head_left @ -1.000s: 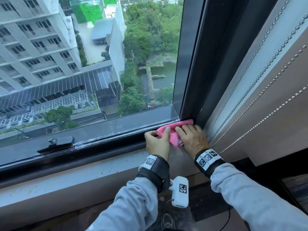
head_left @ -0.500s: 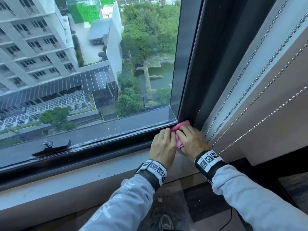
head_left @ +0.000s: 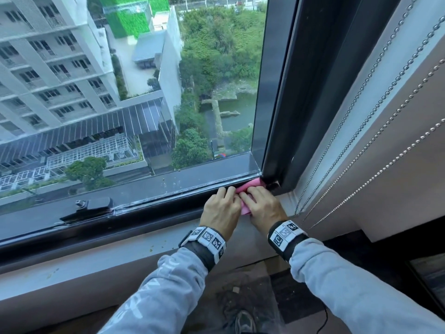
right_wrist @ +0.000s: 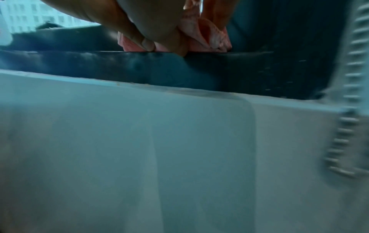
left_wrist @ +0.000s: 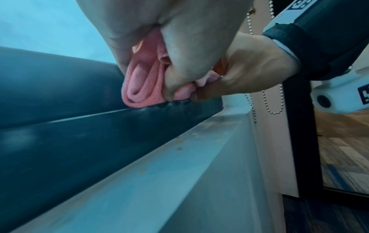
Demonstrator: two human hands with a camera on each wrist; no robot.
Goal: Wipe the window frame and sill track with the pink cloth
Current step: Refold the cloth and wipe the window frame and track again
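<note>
Cloth (head_left: 249,189) pink, bunched against the black window frame (head_left: 284,131). Sill (head_left: 101,259) below the frame pale grey with yellowish specks. Sleeves (head_left: 168,292) light grey, wristbands (head_left: 207,237) white with black square-code markers; bead chains (head_left: 361,92) right of frame silver.

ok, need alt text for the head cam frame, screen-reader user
Two hands, the left hand and the right hand, press a bunched pink cloth into the right corner of a dark window frame, where the bottom track meets the upright. Through the glass, far below, are a white apartment block and trees; bead chains hang at right.
</note>
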